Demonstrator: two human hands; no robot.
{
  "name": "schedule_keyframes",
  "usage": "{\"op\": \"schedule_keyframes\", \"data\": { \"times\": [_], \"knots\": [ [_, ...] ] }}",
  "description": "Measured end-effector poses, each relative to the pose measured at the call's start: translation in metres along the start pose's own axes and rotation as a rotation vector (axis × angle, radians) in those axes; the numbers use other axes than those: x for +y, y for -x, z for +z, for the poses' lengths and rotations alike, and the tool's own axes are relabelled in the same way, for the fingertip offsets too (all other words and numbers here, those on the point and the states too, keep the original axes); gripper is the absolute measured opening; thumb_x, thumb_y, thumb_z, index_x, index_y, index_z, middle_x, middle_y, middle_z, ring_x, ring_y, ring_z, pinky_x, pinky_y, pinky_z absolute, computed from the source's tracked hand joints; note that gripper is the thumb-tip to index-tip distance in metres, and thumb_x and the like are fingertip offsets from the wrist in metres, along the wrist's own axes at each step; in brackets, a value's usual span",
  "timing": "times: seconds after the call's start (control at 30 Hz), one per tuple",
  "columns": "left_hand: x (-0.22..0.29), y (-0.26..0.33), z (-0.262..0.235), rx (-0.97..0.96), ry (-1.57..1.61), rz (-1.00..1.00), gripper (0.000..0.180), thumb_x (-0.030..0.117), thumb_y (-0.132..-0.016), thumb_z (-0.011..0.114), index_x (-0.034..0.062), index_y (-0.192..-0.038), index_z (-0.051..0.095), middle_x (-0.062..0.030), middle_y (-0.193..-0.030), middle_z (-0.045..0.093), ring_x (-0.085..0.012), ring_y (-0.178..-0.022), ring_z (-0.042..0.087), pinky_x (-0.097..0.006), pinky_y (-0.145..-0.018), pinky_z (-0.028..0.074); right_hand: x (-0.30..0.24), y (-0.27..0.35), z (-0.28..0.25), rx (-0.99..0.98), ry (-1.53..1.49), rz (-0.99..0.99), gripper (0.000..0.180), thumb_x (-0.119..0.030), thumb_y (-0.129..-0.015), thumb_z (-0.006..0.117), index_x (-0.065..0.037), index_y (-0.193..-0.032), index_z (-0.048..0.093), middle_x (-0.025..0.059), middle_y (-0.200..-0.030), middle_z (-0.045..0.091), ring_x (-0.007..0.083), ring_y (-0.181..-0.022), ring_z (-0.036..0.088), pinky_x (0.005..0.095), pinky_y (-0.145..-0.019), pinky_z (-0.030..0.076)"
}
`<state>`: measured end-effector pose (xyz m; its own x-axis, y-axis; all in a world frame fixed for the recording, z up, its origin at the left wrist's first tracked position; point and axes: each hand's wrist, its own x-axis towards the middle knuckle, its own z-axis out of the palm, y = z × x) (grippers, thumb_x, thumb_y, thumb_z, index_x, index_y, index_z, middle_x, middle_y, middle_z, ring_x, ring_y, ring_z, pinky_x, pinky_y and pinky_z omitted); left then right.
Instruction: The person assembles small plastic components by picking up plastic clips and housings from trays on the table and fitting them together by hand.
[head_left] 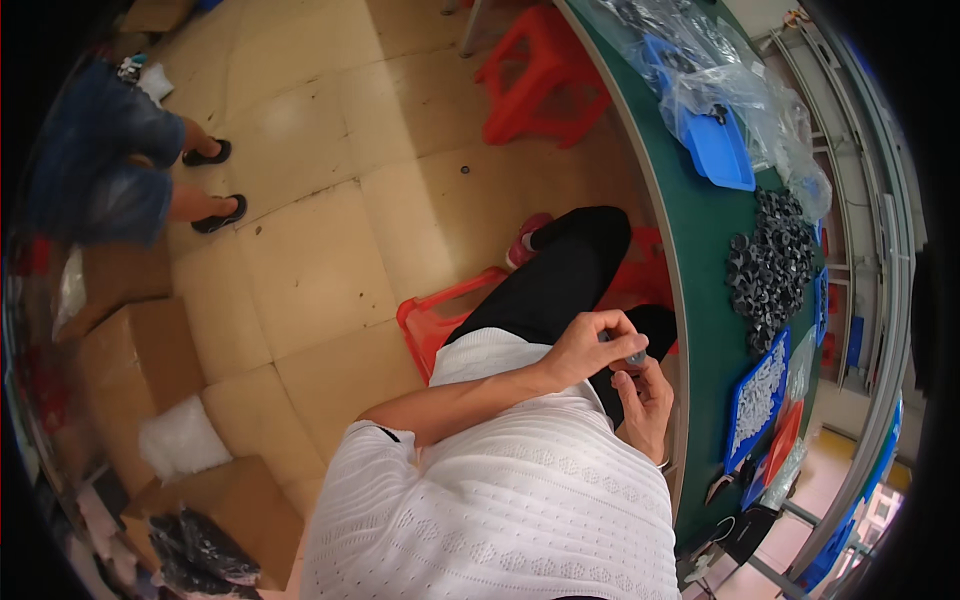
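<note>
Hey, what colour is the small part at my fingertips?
The small part is grey; it shows best in the head view.

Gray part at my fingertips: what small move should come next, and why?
Perhaps shift the gray part over the table: the left hand seems to pinch it, right hand close by, and both are beside the table, not above it, so a slip could lose it.
</note>
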<state>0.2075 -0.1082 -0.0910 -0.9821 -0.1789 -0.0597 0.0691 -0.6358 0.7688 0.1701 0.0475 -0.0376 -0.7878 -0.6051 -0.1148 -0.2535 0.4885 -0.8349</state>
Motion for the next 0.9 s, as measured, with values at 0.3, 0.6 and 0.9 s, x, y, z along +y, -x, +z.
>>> {"op": "schedule_keyframes", "data": {
  "times": [0.3,0.6,0.9],
  "knots": [
    [0.008,-0.011,0.001,-0.011,0.224,-0.31,0.016,0.022,-0.097,0.053,0.0065,-0.102,0.055,-0.0043,-0.084,0.058,-0.0067,-0.056,0.048,-0.019,-0.043,0.031,0.024,0.021,-0.027,0.138,-0.061,0.017,0.025,0.003,-0.087,0.061,0.001,-0.112,0.062,0.009,-0.092,0.066,0.0141,-0.082,0.065,0.0249,-0.07,0.053],
    [0.078,-0.149,0.074,-0.104,-0.84,0.462,0.01,0.013,-0.094,0.057,0.0057,-0.09,0.063,0.0023,-0.078,0.056,-0.0067,-0.07,0.048,-0.022,-0.062,0.039,0.038,0.022,-0.056,0.297,0.006,-0.084,0.019,-0.008,-0.086,0.063,-0.003,-0.104,0.063,0.0114,-0.093,0.064,0.0278,-0.08,0.062,0.033,-0.072,0.051],
    [0.098,-0.347,0.032,-0.055,-1.67,0.73,0.043,0.016,-0.092,0.062,-0.0054,-0.127,0.05,-0.0217,-0.124,0.055,-0.0306,-0.117,0.052,-0.04,-0.1,0.04,0.086,0.001,-0.052,0.602,-0.179,-0.319,0.015,-0.009,-0.086,0.06,-0.005,-0.1,0.063,0.0114,-0.094,0.064,0.0311,-0.091,0.062,0.0405,-0.079,0.049]
  ]
}}
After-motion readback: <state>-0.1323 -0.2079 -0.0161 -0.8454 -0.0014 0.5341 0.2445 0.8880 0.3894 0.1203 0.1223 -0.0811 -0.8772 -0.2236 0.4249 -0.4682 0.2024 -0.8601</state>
